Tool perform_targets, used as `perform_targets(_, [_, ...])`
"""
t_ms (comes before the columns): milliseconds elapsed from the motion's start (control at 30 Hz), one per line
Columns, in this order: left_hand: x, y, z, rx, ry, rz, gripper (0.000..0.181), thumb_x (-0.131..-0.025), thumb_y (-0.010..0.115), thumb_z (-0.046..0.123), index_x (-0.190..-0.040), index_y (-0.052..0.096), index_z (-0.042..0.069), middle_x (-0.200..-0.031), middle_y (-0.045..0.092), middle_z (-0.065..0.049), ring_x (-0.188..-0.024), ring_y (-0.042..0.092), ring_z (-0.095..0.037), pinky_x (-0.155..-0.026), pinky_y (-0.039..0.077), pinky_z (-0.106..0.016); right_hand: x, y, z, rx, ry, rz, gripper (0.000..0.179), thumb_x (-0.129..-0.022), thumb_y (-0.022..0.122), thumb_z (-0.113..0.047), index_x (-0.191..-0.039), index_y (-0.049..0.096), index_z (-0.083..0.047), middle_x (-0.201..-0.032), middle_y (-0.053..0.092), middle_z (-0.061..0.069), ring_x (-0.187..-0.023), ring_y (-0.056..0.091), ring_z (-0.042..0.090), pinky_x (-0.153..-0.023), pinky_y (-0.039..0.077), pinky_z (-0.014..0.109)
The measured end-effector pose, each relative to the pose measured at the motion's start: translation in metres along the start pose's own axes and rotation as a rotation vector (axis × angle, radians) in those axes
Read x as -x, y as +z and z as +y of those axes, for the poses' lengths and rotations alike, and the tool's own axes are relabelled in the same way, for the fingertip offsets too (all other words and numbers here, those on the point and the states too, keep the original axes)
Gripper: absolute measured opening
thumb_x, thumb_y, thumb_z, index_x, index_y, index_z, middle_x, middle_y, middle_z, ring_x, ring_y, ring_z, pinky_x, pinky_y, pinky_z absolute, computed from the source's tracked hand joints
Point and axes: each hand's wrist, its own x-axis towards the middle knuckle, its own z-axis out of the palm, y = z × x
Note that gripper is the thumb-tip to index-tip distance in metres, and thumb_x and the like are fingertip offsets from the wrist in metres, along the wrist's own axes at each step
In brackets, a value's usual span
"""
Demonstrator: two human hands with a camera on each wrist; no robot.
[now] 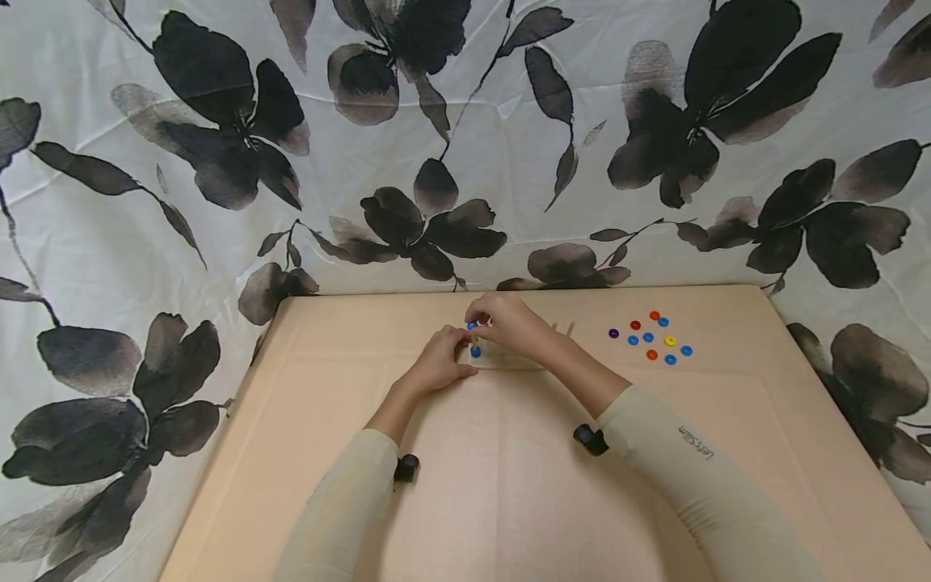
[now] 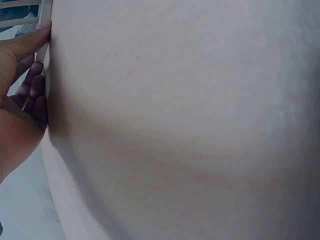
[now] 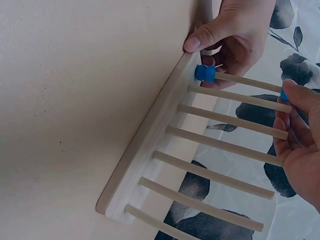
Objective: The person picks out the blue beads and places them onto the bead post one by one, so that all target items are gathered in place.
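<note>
A wooden peg rack (image 3: 145, 145), a long base with a row of several thin dowels, stands near the table's far edge. My left hand (image 1: 439, 360) holds one end of the base, thumb on its near edge and fingers curled behind. In the left wrist view, that hand (image 2: 20, 117) is at the left edge. Blue beads (image 3: 205, 73) sit at the foot of the end dowel. My right hand (image 1: 515, 325) pinches another blue bead (image 3: 284, 94) at that dowel's tip; whether the dowel is inside its hole is hidden by the fingers.
Loose beads in blue, red, orange, yellow and purple (image 1: 614, 333) lie on the table (image 1: 502, 485) right of the rack. A white cloth with dark flowers (image 1: 465, 162) hangs behind the table's far edge. The other dowels (image 3: 215, 172) stick up along the base.
</note>
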Motion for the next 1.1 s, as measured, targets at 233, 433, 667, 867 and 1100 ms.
perform_targets(233, [-0.0005,0.0008,-0.0020,-0.019,-0.003,-0.002,0.051,-0.083,0.088,0.020,-0.126,0.064,0.007,-0.115,0.058,-0.008,-0.106,0.050,-0.023,-0.096,0.042,-0.040,0.0003,0.0013,-0.0006,-0.013,0.033,-0.015,0.013,-0.089,0.082,-0.011,-0.101,0.077,-0.009,-0.097,0.075,0.004,-0.092,0.070,0.017,-0.081,0.058,0.029])
perform_targets(433, [-0.0007,0.0006,-0.0019,-0.012,-0.007,-0.001,0.052,-0.082,0.088,0.019,-0.126,0.064,0.007,-0.115,0.058,-0.008,-0.106,0.051,-0.025,-0.097,0.043,-0.041,0.0000,0.0007,-0.0025,-0.018,0.063,-0.029,0.014,-0.089,0.082,-0.011,-0.102,0.077,-0.010,-0.098,0.075,0.003,-0.093,0.070,0.017,-0.081,0.058,0.029])
perform_targets(667, [-0.0007,0.0011,-0.0023,-0.004,-0.006,-0.001,0.051,-0.082,0.088,0.018,-0.125,0.064,0.006,-0.114,0.057,-0.009,-0.106,0.050,-0.025,-0.096,0.042,-0.040,0.0000,0.0014,-0.0011,-0.016,0.067,-0.035,0.014,-0.089,0.081,-0.010,-0.102,0.077,-0.009,-0.098,0.075,0.005,-0.093,0.070,0.018,-0.082,0.058,0.029])
perform_targets(867, [-0.0010,0.0019,-0.0023,-0.006,-0.005,-0.003,0.052,-0.083,0.088,0.019,-0.127,0.064,0.005,-0.115,0.057,-0.009,-0.106,0.051,-0.025,-0.096,0.043,-0.040,0.0010,0.0016,-0.0001,-0.017,0.068,-0.034,0.014,-0.088,0.082,-0.010,-0.101,0.076,-0.009,-0.098,0.075,0.004,-0.093,0.070,0.017,-0.082,0.058,0.028])
perform_targets(1100, [-0.0008,0.0010,-0.0026,-0.007,-0.001,-0.001,0.052,-0.083,0.088,0.019,-0.127,0.064,0.007,-0.111,0.056,-0.008,-0.100,0.048,-0.023,-0.090,0.041,-0.038,0.0019,-0.0013,-0.0012,-0.035,0.078,-0.046,0.015,-0.091,0.080,-0.012,-0.104,0.076,-0.007,-0.099,0.074,0.004,-0.095,0.069,0.017,-0.084,0.057,0.030])
